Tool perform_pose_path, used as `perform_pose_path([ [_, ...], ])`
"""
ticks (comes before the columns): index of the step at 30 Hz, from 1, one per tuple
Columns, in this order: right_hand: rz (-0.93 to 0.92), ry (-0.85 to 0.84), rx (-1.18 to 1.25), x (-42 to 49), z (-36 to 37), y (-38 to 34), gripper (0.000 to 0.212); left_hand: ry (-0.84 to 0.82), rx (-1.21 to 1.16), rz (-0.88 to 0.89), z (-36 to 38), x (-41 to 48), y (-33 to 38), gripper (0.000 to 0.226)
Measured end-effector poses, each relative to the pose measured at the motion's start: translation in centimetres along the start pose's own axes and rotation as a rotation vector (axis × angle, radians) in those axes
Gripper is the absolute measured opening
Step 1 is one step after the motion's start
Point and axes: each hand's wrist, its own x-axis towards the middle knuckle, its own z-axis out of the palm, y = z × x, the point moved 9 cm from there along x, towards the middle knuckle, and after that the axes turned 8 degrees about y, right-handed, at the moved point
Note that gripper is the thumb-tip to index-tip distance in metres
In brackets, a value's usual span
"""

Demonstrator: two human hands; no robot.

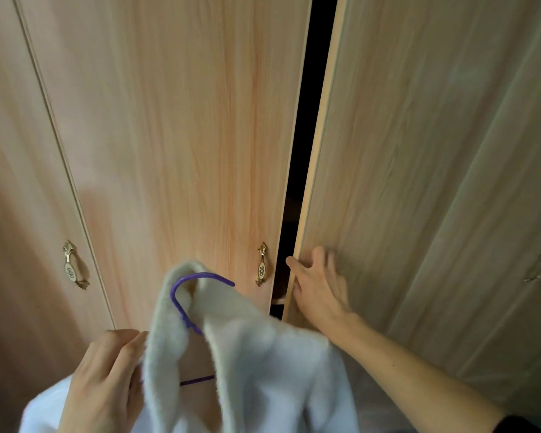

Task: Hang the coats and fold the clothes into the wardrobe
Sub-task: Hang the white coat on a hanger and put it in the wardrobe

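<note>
The left hand [107, 373] is gripping the pale fleecy coat [263, 370] by its shoulder, low before the closed wardrobe doors [169, 151]. The coat is hanging lengthwise downward on a purple hanger [181, 304], its hook pointing up and curling rightward. The right hand [319, 289] is pinching the ajar door [419, 182] by its edge, thumb in the dark gap [297, 182]; the wardrobe's contents are not showing.

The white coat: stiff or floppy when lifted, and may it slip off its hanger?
Likely floppy: the white coat sags in folds. Probably light: the left hand merely pinches it. Draped loosely, it may slide off the purple hanger.
</note>
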Motion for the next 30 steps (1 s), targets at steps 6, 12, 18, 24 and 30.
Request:
perform_pose_path([
  [6,0.020,0.005,-0.064,-2.6,-0.8,0.8,0.072,0.000,-0.051,0.038,-0.9,-1.3,0.7,0.035],
  [12,0.018,-0.015,-0.007,-4.5,-2.4,1.3,0.072,0.025,-0.072,0.087,-2.4,-1.3,3.3,0.033],
  [18,-0.039,-0.015,-0.001,-7.7,-4.5,2.9,0.061,-0.011,-0.019,0.140,-3.4,-1.4,7.5,0.025],
  [24,-0.051,-0.042,0.044,-11.9,-7.3,5.4,0.062,-0.057,-0.038,0.177,-3.9,-1.7,13.3,0.024],
  [30,-0.040,-0.081,0.049,-16.3,-10.2,9.0,0.077,-0.066,-0.069,0.215,-4.0,-2.8,18.0,0.024],
])
